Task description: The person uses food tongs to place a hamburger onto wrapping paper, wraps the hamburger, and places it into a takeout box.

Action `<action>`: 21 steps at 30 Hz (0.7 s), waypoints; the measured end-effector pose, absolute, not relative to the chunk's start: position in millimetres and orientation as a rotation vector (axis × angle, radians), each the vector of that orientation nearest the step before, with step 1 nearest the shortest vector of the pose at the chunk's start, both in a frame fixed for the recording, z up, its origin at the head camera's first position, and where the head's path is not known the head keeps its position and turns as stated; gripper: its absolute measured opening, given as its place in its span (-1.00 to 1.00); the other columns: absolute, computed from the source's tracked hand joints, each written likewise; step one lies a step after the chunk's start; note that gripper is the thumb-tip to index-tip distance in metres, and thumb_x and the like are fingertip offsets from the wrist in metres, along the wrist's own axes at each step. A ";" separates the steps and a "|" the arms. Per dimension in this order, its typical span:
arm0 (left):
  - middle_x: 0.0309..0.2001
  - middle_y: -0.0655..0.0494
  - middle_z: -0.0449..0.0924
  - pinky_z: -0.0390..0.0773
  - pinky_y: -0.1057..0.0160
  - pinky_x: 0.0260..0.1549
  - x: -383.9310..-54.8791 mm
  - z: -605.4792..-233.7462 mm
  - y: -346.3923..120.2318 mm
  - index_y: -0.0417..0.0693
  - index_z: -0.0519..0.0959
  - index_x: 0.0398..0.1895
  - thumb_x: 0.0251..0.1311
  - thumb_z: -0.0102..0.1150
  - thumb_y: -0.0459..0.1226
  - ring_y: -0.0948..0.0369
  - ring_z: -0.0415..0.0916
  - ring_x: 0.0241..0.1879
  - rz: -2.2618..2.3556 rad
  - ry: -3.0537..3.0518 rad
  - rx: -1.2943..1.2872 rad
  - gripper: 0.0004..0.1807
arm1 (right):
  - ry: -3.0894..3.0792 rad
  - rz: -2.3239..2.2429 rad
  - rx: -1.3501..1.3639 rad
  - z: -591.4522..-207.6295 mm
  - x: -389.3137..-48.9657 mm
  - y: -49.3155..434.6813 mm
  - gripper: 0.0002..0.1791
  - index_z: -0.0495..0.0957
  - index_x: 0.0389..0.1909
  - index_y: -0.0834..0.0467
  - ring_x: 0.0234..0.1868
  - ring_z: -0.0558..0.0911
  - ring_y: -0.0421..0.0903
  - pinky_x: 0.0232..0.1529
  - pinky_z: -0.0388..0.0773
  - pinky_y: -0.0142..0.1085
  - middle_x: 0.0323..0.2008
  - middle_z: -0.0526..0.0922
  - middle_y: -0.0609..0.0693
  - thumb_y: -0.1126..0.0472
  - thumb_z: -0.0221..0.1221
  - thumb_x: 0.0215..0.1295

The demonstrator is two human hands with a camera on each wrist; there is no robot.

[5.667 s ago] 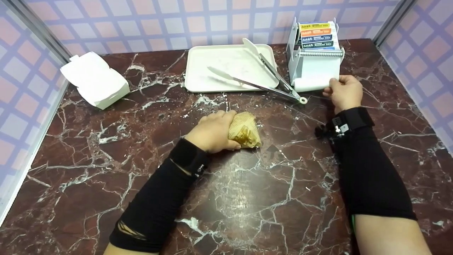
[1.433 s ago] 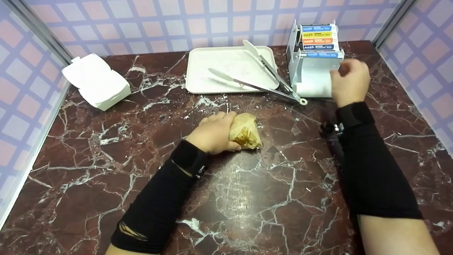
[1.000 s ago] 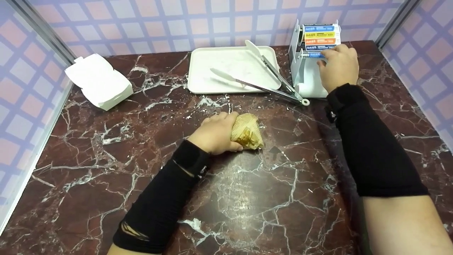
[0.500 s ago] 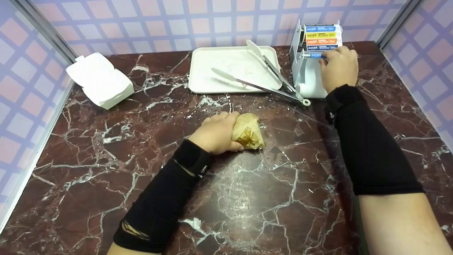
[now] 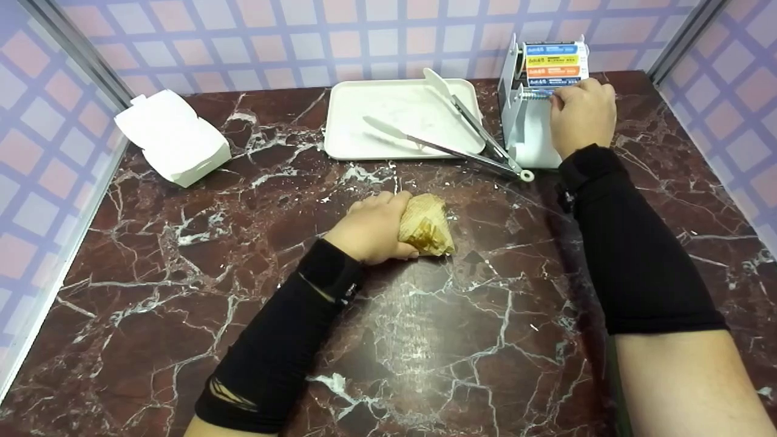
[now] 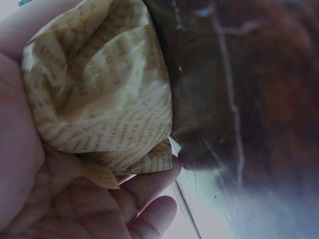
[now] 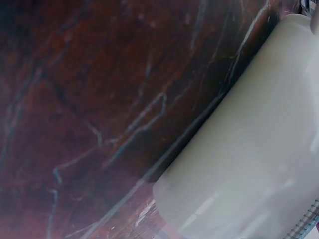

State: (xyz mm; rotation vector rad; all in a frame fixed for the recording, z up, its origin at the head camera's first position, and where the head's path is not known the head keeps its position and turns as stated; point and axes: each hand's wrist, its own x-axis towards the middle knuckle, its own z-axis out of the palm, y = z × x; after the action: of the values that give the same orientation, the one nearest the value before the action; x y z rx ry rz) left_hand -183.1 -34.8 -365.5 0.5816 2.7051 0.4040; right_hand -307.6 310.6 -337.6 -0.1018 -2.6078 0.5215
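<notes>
My left hand (image 5: 371, 229) rests on the marble-patterned table, its fingers and thumb round a small bundle wrapped in printed brown paper (image 5: 427, 227). In the left wrist view the crumpled, folded wrapper (image 6: 107, 94) sits against the palm. At the back right stands a label dispenser (image 5: 510, 100) with a strip of coloured labels (image 5: 553, 60) running over its sloped top. My right hand (image 5: 586, 118) pinches the label at its serrated front bar (image 5: 534, 95) between thumb and index finger. White backing paper (image 7: 239, 134) curves down below the bar, partly hidden by this hand in the head view.
A cream tray (image 5: 352, 109) lies at the back middle. Metal tongs (image 5: 449, 147) with pale tips lean across it, spread apart, their ringed end towards the dispenser. An opened white box (image 5: 173, 136) sits at the left rear. Checked walls border the table.
My right hand has gone from the backing paper's lower end up to the serrated bar, and the label strip has advanced. Less of the blue label shows at the bar. The left hand stays put.
</notes>
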 end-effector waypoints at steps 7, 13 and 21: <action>0.56 -0.09 0.27 0.12 -0.09 0.63 -183.1 -365.9 -34.0 -0.02 0.03 0.69 0.14 0.46 0.18 -0.06 0.25 0.52 0.402 2.708 0.580 0.18 | -2.603 0.545 -0.121 -336.8 -309.4 311.6 -0.63 0.73 0.11 0.28 0.13 0.49 0.35 0.32 0.35 0.15 0.11 0.69 0.33 0.14 0.09 0.59; 0.56 -0.10 0.26 0.12 -0.10 0.63 -182.2 -365.1 -33.5 -0.02 0.04 0.68 0.14 0.46 0.19 -0.07 0.25 0.53 0.401 2.713 0.589 0.18 | -2.506 0.716 -0.170 -334.8 -310.7 315.9 -0.67 0.76 0.02 0.30 0.15 0.58 0.23 0.37 0.34 0.01 0.05 0.76 0.28 0.16 0.15 0.54; 0.55 -0.09 0.28 0.14 -0.09 0.62 -182.8 -365.4 -33.8 -0.02 0.04 0.68 0.13 0.47 0.20 -0.06 0.27 0.51 0.391 2.717 0.596 0.18 | -2.426 0.823 -0.249 -333.1 -310.3 320.2 -0.68 0.77 -0.01 0.29 0.12 0.61 0.14 0.39 0.38 -0.10 0.00 0.75 0.25 0.16 0.15 0.55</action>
State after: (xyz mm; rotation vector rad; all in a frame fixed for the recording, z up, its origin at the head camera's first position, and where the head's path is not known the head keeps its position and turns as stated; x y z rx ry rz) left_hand -182.8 -33.8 -365.4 0.5956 2.7169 0.3907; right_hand -310.3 320.2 -333.1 -0.2495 -2.4265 0.8226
